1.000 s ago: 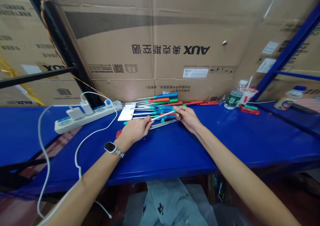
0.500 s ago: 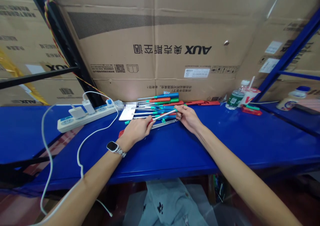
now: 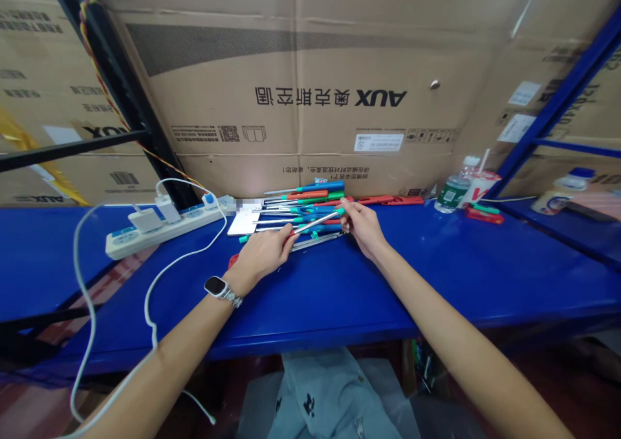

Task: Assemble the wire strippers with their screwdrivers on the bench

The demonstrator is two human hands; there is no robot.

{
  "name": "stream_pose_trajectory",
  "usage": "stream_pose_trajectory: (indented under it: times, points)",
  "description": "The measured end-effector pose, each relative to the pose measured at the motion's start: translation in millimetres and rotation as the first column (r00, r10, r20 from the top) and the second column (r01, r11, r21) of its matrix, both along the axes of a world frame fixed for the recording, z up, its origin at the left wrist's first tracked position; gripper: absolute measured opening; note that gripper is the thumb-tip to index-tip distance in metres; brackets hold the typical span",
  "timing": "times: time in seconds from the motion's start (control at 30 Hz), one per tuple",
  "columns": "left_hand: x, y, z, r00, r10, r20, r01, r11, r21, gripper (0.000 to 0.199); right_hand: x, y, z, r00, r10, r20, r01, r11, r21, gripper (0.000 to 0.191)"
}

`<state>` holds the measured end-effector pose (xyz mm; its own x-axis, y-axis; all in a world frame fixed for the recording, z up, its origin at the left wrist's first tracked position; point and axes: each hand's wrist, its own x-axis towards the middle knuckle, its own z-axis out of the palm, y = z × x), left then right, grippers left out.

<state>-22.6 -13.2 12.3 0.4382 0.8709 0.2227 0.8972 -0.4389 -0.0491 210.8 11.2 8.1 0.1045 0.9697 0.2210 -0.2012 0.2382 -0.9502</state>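
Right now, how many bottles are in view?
2: the green-labelled bottle, left of the cup, and the blue-capped bottle, right of the blue post. Any behind other things would be hidden.

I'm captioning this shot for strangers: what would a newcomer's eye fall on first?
Likely the cardboard wall with upside-down AUX lettering, behind the blue table. Next, the left hand and right hand, holding a slim silver rod between them mid-picture, with red, blue and green handles lying just beyond.
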Motion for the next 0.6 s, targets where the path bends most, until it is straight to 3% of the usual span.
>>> stream_pose_trajectory:
  times: [0.1,0.3,0.4,0.6]
  points:
    - [-2.0,2.1,-3.2,1.0,-0.028,-0.001,0.028,0.999,0.034,0.044,2.4,2.2,-2.4,0.994,-0.049,0.096,0.048,0.999,0.012,0.06]
    - [-2.2,1.2,-3.9,0.996,-0.086,0.004,0.086,0.994,0.066,0.044,-0.8,2.9,-11.9,0.942,-0.119,0.314,0.068,0.983,0.168,0.066]
    - [-0.9,-0.8,-1.9,0.996,-0.087,0.007,0.086,0.994,0.073,0.043,-7.0,0.4,-12.0,0.961,-0.082,0.265,0.04,0.986,0.16,0.065]
    - [6.0,-2.6,-2.6,0.999,-0.022,-0.036,0.024,0.997,0.072,0.041,-17.3,-4.3,-12.0,0.996,0.023,0.091,-0.022,1.0,-0.006,0.067]
